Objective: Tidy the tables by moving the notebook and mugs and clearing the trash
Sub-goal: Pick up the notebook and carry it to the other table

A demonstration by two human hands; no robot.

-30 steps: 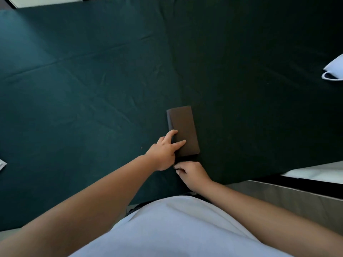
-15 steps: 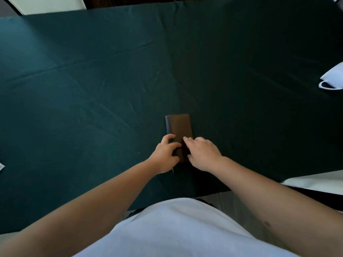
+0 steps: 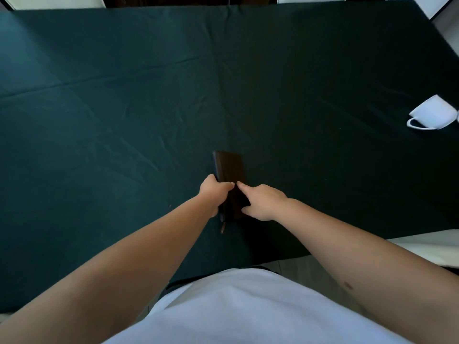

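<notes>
A dark brown notebook (image 3: 229, 170) lies closed on the dark green tablecloth (image 3: 124, 108), near the table's front edge. My left hand (image 3: 214, 192) grips its left spine edge, fingers curled over the cover. My right hand (image 3: 262, 202) rests on the notebook's near right part, index finger stretched across the cover and thumb at the near corner. A thin ribbon or strap sticks out from the notebook's near end. A white mug (image 3: 433, 114) lies on its side at the table's right edge, well away from both hands.
A second surface with a white cover (image 3: 432, 247) adjoins the table at the lower right. Pale chair backs (image 3: 57, 1) show beyond the far edge. My white shirt fills the bottom of the view.
My right hand came up from the notebook's near edge onto its cover. My left hand shifted from resting on top to gripping the left edge. The notebook's near end has slid a little further from the table's front edge.
</notes>
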